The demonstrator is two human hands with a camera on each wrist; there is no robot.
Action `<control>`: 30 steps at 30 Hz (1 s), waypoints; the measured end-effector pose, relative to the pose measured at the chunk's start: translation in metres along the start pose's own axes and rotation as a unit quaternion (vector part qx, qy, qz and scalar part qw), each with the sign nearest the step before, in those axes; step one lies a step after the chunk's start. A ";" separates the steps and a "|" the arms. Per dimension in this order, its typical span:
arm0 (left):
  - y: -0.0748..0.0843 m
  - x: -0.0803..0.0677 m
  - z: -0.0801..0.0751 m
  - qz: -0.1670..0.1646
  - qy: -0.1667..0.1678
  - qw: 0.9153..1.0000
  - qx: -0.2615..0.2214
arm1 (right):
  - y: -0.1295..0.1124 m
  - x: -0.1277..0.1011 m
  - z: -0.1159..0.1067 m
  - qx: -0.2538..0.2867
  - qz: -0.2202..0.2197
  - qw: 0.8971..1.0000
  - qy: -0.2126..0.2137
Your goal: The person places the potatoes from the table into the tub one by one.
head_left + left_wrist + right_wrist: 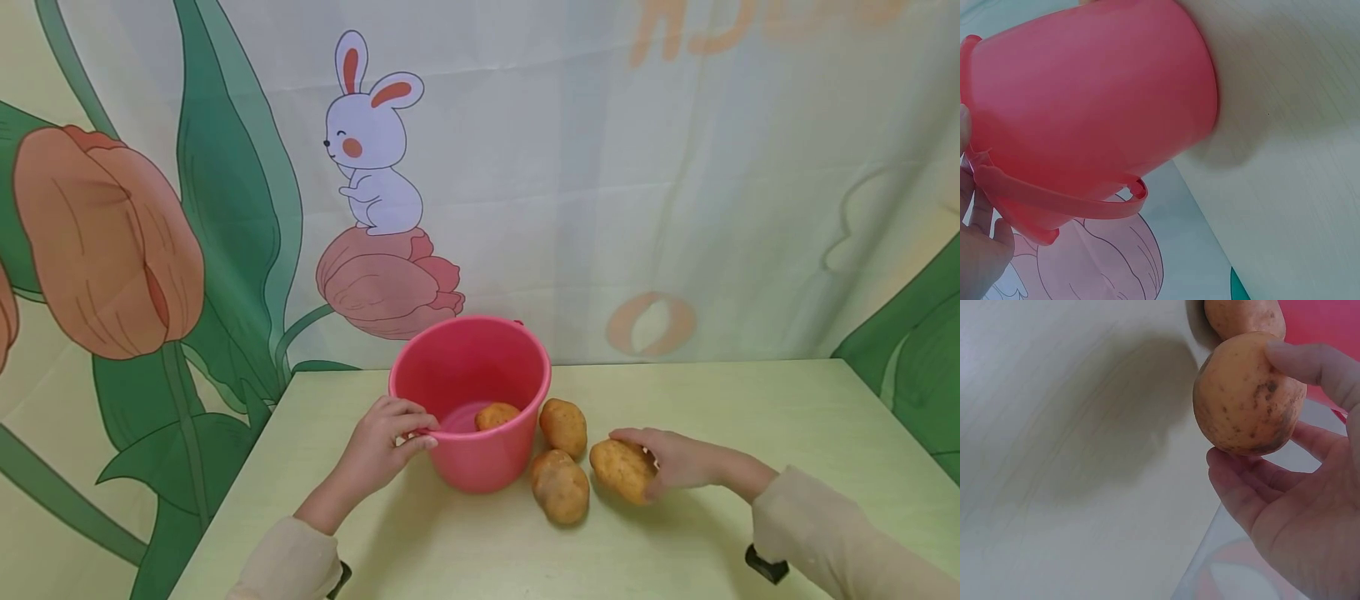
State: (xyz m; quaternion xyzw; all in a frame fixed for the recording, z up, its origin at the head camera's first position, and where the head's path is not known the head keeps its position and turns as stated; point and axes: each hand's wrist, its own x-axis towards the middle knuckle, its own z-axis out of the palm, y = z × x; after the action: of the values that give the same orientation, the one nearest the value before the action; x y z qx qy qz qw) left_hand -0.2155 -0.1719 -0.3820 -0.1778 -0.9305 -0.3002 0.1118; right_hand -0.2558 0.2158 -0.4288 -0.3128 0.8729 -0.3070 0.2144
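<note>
A pink bucket (480, 462) stands on the table, tilted slightly toward me, with one potato (497, 415) visible inside. My left hand (386, 442) pinches the bucket's rim at its near left side; in the left wrist view the fingers (982, 212) are at the rim beside the bucket's handle (1060, 200). My right hand (678, 460) grips a potato (624, 471) to the right of the bucket, thumb on one side and fingers on the other, as the right wrist view shows. Two more potatoes, one farther back (564, 427) and one nearer (561, 487), lie between bucket and right hand.
The pale table (750, 417) runs back to a hanging cloth (525, 167) printed with a rabbit and tulips. The bucket stands near the table's back edge, close to the cloth.
</note>
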 end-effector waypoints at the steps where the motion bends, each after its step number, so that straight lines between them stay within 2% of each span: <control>1: 0.000 0.000 0.000 0.000 0.000 1.000 0.000 | 0.000 0.000 0.000 0.000 0.000 1.000 0.000; 10: 0.000 0.000 0.000 -0.005 -0.001 1.000 0.002 | -0.002 0.001 -0.005 -0.007 0.016 1.000 -0.003; 17: -0.001 0.000 0.001 0.000 0.000 1.000 0.004 | -0.006 0.001 -0.014 -0.013 -0.006 1.000 0.004; 30: -0.001 0.000 0.001 0.001 0.001 1.000 -0.001 | -0.013 -0.001 -0.025 -0.023 0.006 1.000 0.014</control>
State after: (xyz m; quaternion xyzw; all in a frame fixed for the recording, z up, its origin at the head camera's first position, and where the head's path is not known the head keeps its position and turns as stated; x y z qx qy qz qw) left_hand -0.2160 -0.1721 -0.3827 -0.1788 -0.9299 -0.3009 0.1133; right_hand -0.2643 0.2185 -0.4018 -0.3085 0.8844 -0.2899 0.1966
